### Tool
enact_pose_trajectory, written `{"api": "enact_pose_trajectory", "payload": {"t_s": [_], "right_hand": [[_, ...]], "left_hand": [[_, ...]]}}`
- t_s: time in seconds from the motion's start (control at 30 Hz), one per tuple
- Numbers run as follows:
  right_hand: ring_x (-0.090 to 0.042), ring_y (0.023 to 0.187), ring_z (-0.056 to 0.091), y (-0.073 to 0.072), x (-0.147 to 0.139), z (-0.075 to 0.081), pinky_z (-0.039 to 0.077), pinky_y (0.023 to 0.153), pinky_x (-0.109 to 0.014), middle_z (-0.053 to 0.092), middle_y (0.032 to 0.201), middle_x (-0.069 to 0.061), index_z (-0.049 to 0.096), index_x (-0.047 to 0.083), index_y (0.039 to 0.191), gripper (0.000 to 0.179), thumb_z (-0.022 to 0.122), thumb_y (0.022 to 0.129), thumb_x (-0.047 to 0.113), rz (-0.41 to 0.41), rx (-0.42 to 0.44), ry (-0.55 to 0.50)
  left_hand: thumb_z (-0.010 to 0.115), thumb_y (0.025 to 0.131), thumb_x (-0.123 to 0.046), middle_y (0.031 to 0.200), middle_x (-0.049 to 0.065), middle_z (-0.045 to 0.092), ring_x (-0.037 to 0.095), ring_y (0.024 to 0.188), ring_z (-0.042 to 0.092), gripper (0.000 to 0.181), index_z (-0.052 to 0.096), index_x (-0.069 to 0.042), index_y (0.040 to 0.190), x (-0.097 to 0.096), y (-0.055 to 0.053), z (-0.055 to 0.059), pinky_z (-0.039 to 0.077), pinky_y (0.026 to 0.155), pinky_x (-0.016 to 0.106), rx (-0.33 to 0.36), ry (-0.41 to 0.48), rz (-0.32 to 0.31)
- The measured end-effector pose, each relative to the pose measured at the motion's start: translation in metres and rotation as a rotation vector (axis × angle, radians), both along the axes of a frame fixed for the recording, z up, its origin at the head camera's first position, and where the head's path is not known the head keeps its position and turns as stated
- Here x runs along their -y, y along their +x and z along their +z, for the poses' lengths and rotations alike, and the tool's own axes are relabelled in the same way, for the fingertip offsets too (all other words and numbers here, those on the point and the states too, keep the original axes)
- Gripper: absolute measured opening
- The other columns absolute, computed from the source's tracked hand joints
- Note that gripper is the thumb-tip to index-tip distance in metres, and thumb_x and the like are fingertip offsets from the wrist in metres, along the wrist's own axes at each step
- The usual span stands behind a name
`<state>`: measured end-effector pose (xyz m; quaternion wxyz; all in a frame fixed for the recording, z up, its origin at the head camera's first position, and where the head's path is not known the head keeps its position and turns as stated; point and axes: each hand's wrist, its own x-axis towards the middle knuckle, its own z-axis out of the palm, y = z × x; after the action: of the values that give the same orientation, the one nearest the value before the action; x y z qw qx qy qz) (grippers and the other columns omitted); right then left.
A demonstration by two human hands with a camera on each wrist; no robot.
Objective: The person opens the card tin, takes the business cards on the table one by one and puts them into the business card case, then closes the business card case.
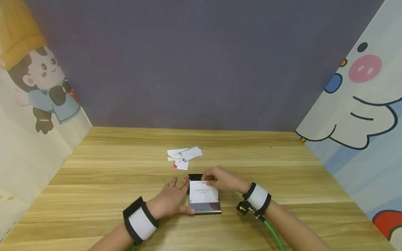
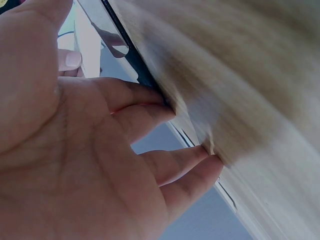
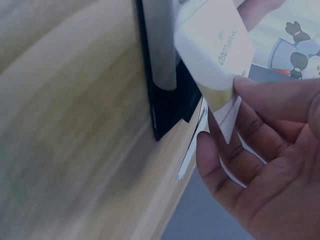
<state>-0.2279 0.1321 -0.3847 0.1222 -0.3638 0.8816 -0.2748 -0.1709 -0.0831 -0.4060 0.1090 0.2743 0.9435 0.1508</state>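
A white business card [image 1: 203, 196] [image 3: 220, 47] with printed text lies at a tilt over an opened card case [image 1: 205, 208], black at the far part with a shiny near part. My right hand [image 1: 224, 179] [image 3: 280, 155] pinches the card's far edge between thumb and fingers. At the case's left side, my left hand [image 1: 171, 199] [image 2: 95, 130] rests with fingers spread and fairly straight. Its fingertips touch the table and the case's edge, and its thumb touches the near left corner. The left wrist view shows the case [image 2: 135, 62] only in part.
Beyond the case, several white cards with floral prints [image 1: 185, 157] overlap on the wooden table [image 1: 110, 167]. A dark grey panel [image 1: 188, 69] stands at the back, with cartoon-printed walls on both sides. A green cable [image 1: 274, 234] trails from the right wrist band.
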Motion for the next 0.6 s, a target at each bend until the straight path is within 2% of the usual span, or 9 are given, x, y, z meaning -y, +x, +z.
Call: {"api": "enact_pose_trajectory", "payload": {"t_s": [0.27, 0.6], "right_hand": [[-0.003, 0.068, 0.052, 0.004, 0.0, -0.005, 0.046, 0.061, -0.017, 0.064, 0.079, 0.0, 0.067, 0.007, 0.086, 0.012, 0.06, 0.082, -0.002, 0.029, 0.077, 0.014], [-0.001, 0.07, 0.049, 0.011, 0.0, -0.004, 0.045, 0.062, -0.016, 0.059, 0.082, -0.001, 0.068, 0.006, 0.091, 0.012, 0.065, 0.08, 0.002, 0.05, 0.059, 0.058]], "left_hand": [[0.062, 0.072, -0.06, 0.15, 0.016, 0.023, 0.051, 0.132, 0.018, 0.097, 0.03, 0.001, 0.141, 0.0, 0.0, 0.002, 0.027, 0.102, 0.061, 0.018, -0.01, -0.008], [0.062, 0.073, -0.059, 0.15, 0.016, 0.023, 0.051, 0.132, 0.018, 0.096, 0.031, 0.001, 0.14, 0.001, 0.0, 0.002, 0.027, 0.102, 0.061, 0.011, -0.012, -0.013]]}}
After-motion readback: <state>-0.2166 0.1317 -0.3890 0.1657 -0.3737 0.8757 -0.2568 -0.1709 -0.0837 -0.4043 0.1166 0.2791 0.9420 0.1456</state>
